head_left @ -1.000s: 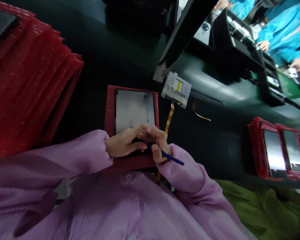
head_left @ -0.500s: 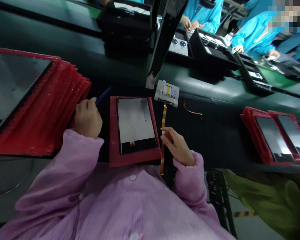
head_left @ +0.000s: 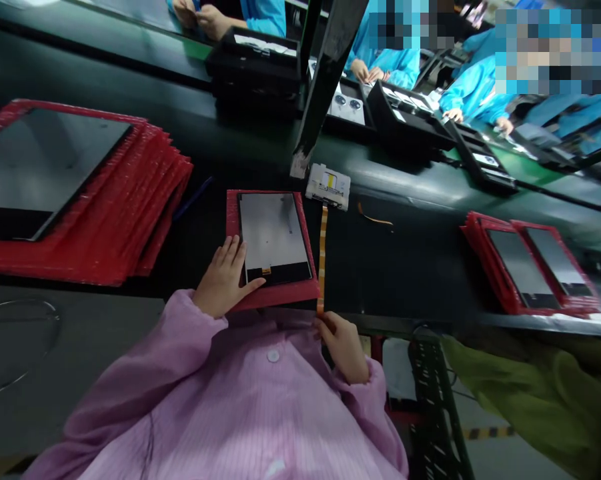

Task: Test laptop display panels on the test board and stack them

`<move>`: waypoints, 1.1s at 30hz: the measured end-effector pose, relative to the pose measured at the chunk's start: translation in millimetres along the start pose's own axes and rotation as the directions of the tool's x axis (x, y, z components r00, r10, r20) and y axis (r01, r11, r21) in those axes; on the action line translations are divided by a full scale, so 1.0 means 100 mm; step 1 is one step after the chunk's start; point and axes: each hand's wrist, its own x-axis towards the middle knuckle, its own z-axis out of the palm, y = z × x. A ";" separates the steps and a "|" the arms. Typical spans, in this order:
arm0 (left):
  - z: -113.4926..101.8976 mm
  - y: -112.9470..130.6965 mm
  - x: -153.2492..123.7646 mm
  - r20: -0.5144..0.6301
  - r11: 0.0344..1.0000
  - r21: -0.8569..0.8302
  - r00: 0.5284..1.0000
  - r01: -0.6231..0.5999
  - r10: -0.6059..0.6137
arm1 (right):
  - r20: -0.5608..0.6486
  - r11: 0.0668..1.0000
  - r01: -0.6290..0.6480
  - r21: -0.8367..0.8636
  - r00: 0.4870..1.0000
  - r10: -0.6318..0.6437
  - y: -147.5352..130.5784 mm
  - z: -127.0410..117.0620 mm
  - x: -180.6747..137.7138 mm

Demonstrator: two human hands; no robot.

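"Left hand (head_left: pixel 223 275): what state is it in?"

"Released and flat, fingers spread on the left side of a red plastic wrapping sheet (head_left: pixel 280 295), thumb across the near left corner of a grey-backed rectangular display panel (head_left: pixel 273 230) with a black strip."

"And where does that panel lie?"

"On the red sheet, at the near edge of the dark, smooth desk (head_left: pixel 380 267)."

"What about the right hand (head_left: pixel 343 345)?"

"Just at the desk's near edge, thumb and forefinger pinching the near end of a long, flat orange ribbon cable (head_left: pixel 322 260)."

"Where does the cable run?"

"Away from that edge, just beside the sheet's right side, to a silvery-white boxy module (head_left: pixel 329 187) with a yellow mark."

"Anything toward the desk's left?"

"One thin blue stick (head_left: pixel 193 199), beside a thick stack of red plastic sleeves (head_left: pixel 130 193). Another panel (head_left: pixel 55 167) lies on top of that stack."
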 end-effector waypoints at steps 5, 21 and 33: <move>-0.03 -0.08 -0.06 0.015 1.000 0.019 1.000 -0.020 0.020 | 0.055 0.967 0.053 0.248 0.996 -0.069 -0.07 -0.01 -0.01; -0.13 -0.04 0.19 0.177 0.999 -0.024 0.984 -0.033 0.037 | 0.238 0.861 0.246 0.446 0.894 -0.379 -1.15 -0.08 1.01; -0.16 0.15 0.14 -0.101 0.973 -0.163 0.983 -0.165 0.150 | 0.338 0.844 0.529 0.092 0.780 -0.526 -1.04 0.18 1.41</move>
